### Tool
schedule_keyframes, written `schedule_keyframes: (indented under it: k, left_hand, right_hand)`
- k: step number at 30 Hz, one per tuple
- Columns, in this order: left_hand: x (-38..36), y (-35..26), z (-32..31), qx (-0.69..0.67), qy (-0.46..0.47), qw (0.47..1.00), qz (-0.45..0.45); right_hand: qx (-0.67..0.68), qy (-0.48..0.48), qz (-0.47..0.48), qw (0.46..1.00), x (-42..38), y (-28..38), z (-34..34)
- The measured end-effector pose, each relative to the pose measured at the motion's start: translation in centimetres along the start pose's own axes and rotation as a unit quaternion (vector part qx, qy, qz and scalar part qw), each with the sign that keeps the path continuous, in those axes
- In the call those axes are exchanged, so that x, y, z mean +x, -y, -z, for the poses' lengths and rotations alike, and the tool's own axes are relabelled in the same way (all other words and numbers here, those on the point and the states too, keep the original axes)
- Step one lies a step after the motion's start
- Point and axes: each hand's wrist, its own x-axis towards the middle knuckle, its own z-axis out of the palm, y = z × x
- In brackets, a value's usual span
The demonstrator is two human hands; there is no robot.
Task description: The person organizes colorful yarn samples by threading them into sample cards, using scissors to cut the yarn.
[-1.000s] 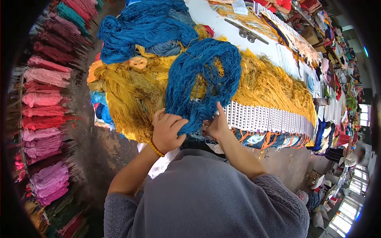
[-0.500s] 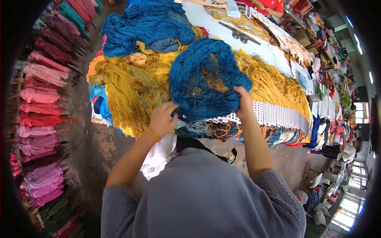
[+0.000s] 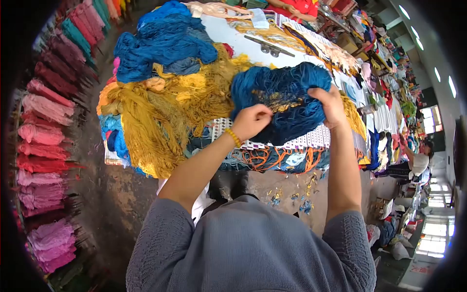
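A loose skein of blue yarn (image 3: 296,129), spread into a ring with thin strands crossing its middle, is held up above the table. My right hand (image 3: 329,104) grips its right side, thumb on top and the other fingers hidden behind the yarn. At the inner lower left of the ring, my left hand (image 3: 253,121) has its fingers curled together; any strand pinched there is too fine to make out. Mustard-yellow yarn (image 3: 151,126) lies in a tangled heap left of my left hand. Farther back sits a pile of blue yarn (image 3: 165,44).
White perforated strips (image 3: 311,138) run along the near table edge, above a bundle of mixed yarn (image 3: 267,158). A dark metal bar (image 3: 275,48) lies on the white tabletop. Hanging skeins (image 3: 44,131) line the left. A person in red (image 3: 296,9) is across the table.
The blue skein has moved right and turned, with my right hand still gripping it. My left hand has shifted right and up to the skein's inner edge. The view has shifted too.
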Motion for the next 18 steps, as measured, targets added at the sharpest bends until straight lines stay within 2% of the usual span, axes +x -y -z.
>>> schedule_keyframes:
  k: [1,3,5,6,8,9,11,12,13,14,15,17,18]
  left_hand:
    - [-0.4,1.7,0.6,0.006,-0.144,0.988,-0.057]
    - [-0.1,3.5,2.0,-0.022,-0.169,0.984,0.049]
    - [1.3,4.0,0.9,0.138,-0.132,0.981,-0.018]
    - [2.2,1.7,-0.1,0.145,-0.078,0.986,-0.023]
    - [4.0,-1.3,-2.9,0.237,-0.008,0.966,-0.108]
    - [4.6,-1.8,-4.5,0.246,0.028,0.962,-0.113]
    - [5.4,-2.4,-7.9,0.26,0.117,0.936,-0.205]
    - [5.2,-2.9,-9.8,0.257,0.127,0.934,-0.212]
    - [4.6,-3.4,-11.8,0.157,0.264,0.945,-0.109]
    - [3.9,-3.9,-14.0,0.056,0.393,0.918,0.0]
    - [3.3,-3.7,-16.2,-0.002,0.373,0.924,-0.079]
    - [3.4,0.2,-18.1,0.094,0.263,0.957,-0.072]
    - [2.5,-10.4,-18.0,0.099,0.212,0.972,-0.026]
  right_hand:
    - [-0.008,0.01,0.011,1.0,-1.2,2.3,2.0]
    - [-0.026,0.017,0.031,0.999,-2.8,4.4,4.0]
    - [-0.066,0.052,0.026,0.996,-5.0,6.5,5.9]
    - [-0.107,0.06,0.044,0.991,-5.9,7.2,6.9]
    - [-0.192,0.076,0.081,0.975,-8.1,8.9,8.6]
    - [-0.208,0.084,0.079,0.971,-9.2,9.7,9.5]
    - [-0.246,0.093,0.092,0.96,-11.4,11.4,11.2]
    - [-0.272,0.091,0.087,0.954,-12.6,12.2,12.3]
    - [-0.297,0.089,0.081,0.947,-13.7,12.7,13.5]
    - [-0.322,0.073,0.108,0.938,-14.7,12.7,14.9]
    - [-0.334,0.067,0.104,0.934,-15.9,12.9,16.3]
    - [-0.361,0.052,0.121,0.923,-17.7,12.2,20.3]
    - [-0.346,0.028,0.116,0.931,-18.8,11.5,22.7]
